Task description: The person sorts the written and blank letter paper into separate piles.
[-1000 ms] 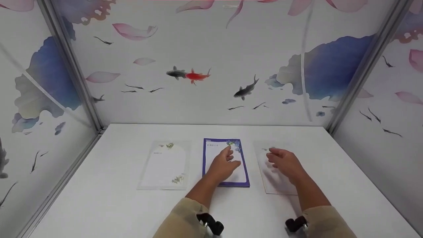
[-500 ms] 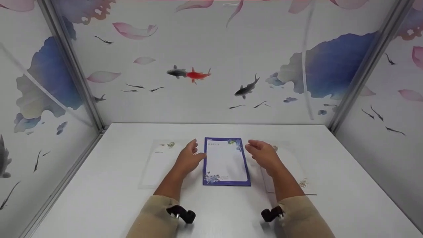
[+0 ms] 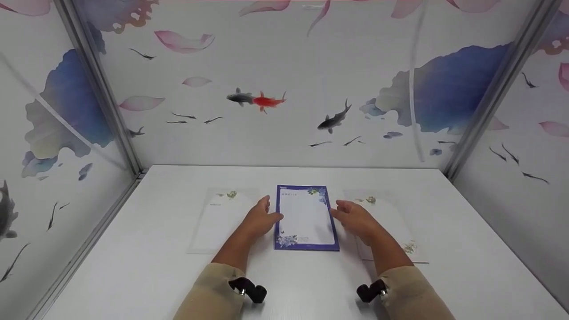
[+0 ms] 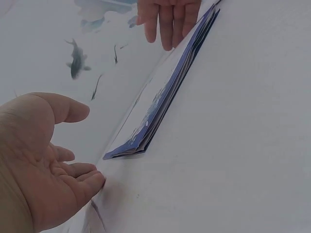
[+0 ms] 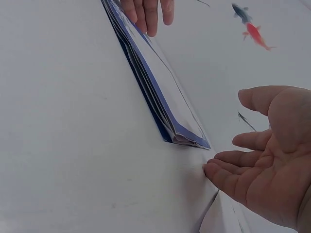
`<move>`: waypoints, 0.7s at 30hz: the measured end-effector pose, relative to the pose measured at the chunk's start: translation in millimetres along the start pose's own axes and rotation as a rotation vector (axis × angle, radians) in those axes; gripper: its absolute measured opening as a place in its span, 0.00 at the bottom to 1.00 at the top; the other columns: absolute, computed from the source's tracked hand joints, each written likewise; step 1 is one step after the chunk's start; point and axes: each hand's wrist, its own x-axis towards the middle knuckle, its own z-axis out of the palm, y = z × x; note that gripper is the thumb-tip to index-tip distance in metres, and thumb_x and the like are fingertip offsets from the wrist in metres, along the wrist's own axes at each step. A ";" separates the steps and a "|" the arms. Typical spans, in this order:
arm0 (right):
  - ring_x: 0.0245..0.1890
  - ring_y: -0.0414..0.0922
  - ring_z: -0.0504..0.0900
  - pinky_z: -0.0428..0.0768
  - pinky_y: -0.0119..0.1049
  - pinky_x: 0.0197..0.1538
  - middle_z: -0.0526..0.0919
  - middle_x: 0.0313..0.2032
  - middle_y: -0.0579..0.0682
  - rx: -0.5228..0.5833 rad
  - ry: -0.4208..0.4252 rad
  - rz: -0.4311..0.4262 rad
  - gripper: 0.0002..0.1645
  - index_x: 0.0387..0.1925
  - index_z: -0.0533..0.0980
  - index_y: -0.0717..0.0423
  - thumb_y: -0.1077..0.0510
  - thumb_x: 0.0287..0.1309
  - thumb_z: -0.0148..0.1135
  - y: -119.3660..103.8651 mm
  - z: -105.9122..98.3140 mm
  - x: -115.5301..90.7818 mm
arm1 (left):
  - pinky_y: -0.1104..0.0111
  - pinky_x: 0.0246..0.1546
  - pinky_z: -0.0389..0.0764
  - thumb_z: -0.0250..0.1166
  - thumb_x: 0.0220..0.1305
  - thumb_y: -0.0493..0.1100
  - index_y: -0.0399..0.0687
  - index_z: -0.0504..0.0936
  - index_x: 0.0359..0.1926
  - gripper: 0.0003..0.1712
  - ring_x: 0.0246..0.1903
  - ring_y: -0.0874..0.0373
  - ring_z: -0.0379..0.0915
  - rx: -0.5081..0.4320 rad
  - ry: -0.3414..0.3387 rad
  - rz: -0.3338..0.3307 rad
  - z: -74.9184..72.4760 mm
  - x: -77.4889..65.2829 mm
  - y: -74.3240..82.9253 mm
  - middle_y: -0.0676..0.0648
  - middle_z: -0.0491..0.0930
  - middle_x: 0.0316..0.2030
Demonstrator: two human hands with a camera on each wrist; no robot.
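Between the two hands lies a blue-bordered stack of printed paper (image 3: 306,218), with blue flowers at two corners of its white top face. Both wrist views show several layers along its near edge (image 4: 180,80). My left hand (image 3: 262,218) is beside the stack's left edge, fingers relaxed and thumb tip right at the border. On the other side my right hand (image 3: 355,218) has its fingertips close to the right edge. In the right wrist view, the right palm (image 5: 272,165) faces the stack with nothing in it.
A pale sheet with a green floral print (image 3: 213,226) lies to the left, partly under the left forearm. A similar pale sheet (image 3: 391,222) lies to the right, partly behind the right hand. The white table (image 3: 306,284) meets printed wall panels (image 3: 284,142) at its back and sides.
My left hand has moved left off the blue-bordered stack to its left side. My right hand has come left from over the right sheet to the stack's right edge.
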 end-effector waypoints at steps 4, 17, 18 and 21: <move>0.84 0.63 0.58 0.60 0.65 0.82 0.60 0.84 0.59 -0.052 -0.019 -0.020 0.45 0.84 0.59 0.47 0.38 0.76 0.61 -1.5 2.1 -4.2 | 0.44 0.85 0.54 0.67 0.70 0.52 0.50 0.55 0.86 0.50 0.85 0.39 0.51 0.031 -0.037 0.017 -0.3 -1.0 1.4 0.41 0.58 0.84; 0.88 0.57 0.49 0.52 0.70 0.84 0.55 0.86 0.41 -0.481 -0.184 -0.125 0.45 0.78 0.68 0.25 0.41 0.63 0.76 -1.4 12.6 -10.5 | 0.41 0.86 0.48 0.73 0.65 0.64 0.70 0.66 0.82 0.47 0.88 0.48 0.40 0.396 -0.217 0.094 4.0 -13.8 -0.5 0.56 0.52 0.86; 0.88 0.56 0.49 0.52 0.68 0.84 0.56 0.86 0.41 -0.499 -0.185 -0.128 0.45 0.78 0.69 0.26 0.41 0.63 0.76 -1.8 13.4 -11.1 | 0.41 0.86 0.48 0.73 0.65 0.65 0.70 0.66 0.81 0.47 0.88 0.49 0.40 0.430 -0.220 0.099 4.6 -13.9 -0.7 0.57 0.52 0.86; 0.88 0.57 0.49 0.54 0.67 0.84 0.57 0.86 0.42 -0.541 -0.190 -0.133 0.44 0.78 0.70 0.28 0.43 0.62 0.77 -1.4 15.2 -11.9 | 0.42 0.86 0.50 0.72 0.65 0.66 0.67 0.67 0.81 0.47 0.88 0.48 0.39 0.518 -0.225 0.133 7.4 -13.4 -2.0 0.56 0.53 0.86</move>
